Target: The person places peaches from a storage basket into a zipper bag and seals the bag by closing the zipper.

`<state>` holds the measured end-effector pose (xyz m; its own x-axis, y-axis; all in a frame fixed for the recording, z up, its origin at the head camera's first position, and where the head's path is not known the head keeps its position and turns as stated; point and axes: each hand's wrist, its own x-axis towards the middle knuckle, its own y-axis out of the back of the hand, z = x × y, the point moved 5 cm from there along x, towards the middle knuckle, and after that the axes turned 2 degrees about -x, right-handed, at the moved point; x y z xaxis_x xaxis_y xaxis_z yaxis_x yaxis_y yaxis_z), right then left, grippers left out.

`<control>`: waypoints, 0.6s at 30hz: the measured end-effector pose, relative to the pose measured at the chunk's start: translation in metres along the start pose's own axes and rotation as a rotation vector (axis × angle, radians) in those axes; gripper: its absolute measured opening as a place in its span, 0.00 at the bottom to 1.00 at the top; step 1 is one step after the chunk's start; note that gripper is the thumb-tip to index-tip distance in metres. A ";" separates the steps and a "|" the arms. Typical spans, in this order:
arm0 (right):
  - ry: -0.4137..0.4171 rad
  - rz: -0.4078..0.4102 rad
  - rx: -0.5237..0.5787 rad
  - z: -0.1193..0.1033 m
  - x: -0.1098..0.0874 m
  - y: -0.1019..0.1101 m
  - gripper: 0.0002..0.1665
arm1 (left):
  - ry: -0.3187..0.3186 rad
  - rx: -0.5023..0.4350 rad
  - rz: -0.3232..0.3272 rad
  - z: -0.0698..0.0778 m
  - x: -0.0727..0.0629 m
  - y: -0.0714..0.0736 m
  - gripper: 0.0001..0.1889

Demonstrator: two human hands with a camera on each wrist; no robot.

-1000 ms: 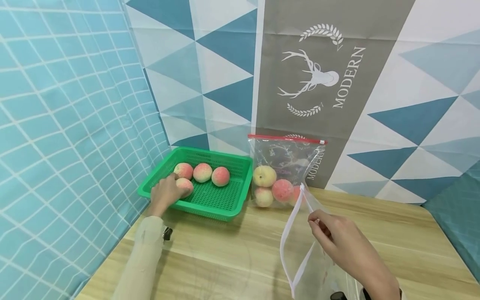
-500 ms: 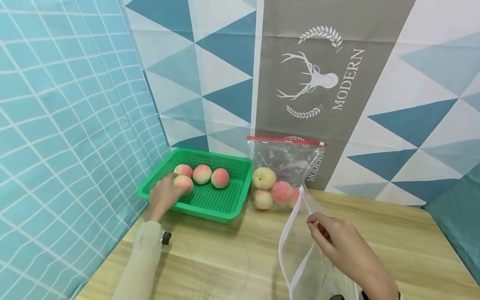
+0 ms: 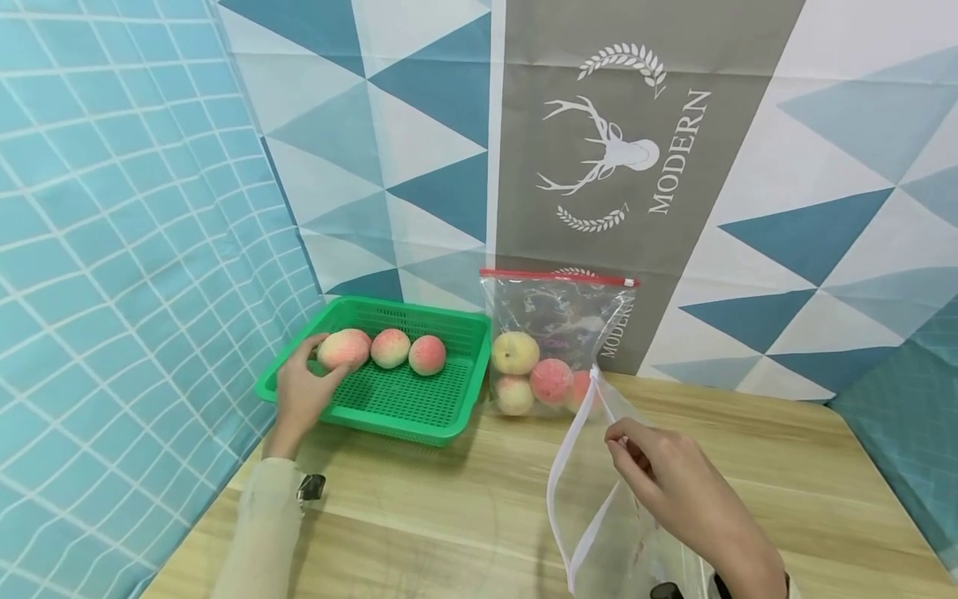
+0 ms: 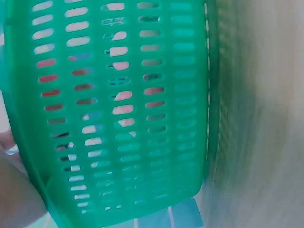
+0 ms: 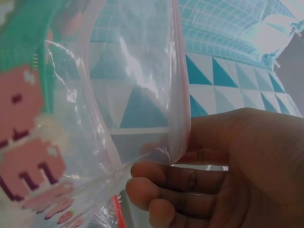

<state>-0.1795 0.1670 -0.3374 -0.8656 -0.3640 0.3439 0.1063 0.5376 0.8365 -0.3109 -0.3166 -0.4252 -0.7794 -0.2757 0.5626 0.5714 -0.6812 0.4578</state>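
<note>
In the head view my left hand (image 3: 303, 391) reaches into the left end of the green basket (image 3: 479, 391) and grips a pink-and-yellow peach (image 3: 340, 351), thumb on the near side, fingers on the far side. This peach overlaps another one behind it. Two more peaches (image 3: 391, 348) lie to the right. My right hand (image 3: 681, 482) pinches the upper edge of a clear zip bag (image 3: 584, 491), whose white-lined mouth gapes toward the basket. The right wrist view shows thumb and fingers at the bag's edge (image 5: 179, 95). Basket wall (image 4: 137, 137) fills the left wrist view, hiding most of the left hand.
A clear bag with a red slider zip (image 3: 557, 277) stands against the patterned backdrop (image 3: 441, 150), with several peaches (image 3: 552, 381) inside. All this is on a wooden table (image 3: 419, 507). A blue checked cloth (image 3: 112, 249) hangs on the left.
The left hand has taken a fuller grip on the near peach and shifted it slightly up and left, over the one behind. The right hand still holds the bag's edge. The head view has shifted slightly.
</note>
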 end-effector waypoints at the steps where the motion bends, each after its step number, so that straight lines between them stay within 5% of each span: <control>1: -0.003 -0.001 0.000 0.001 0.000 0.000 0.08 | -0.029 -0.030 0.031 0.002 -0.001 0.002 0.32; 8: -0.034 -0.027 0.003 0.004 0.000 -0.002 0.08 | -0.167 -0.083 0.184 0.022 -0.003 0.007 0.32; 18: -0.048 -0.034 0.013 0.006 0.001 -0.003 0.08 | -0.259 -0.097 0.106 0.079 -0.006 0.004 0.33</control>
<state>-0.1839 0.1695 -0.3424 -0.8912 -0.3452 0.2944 0.0706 0.5355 0.8416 -0.2837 -0.2641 -0.3721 -0.6182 -0.1750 0.7663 0.6091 -0.7228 0.3264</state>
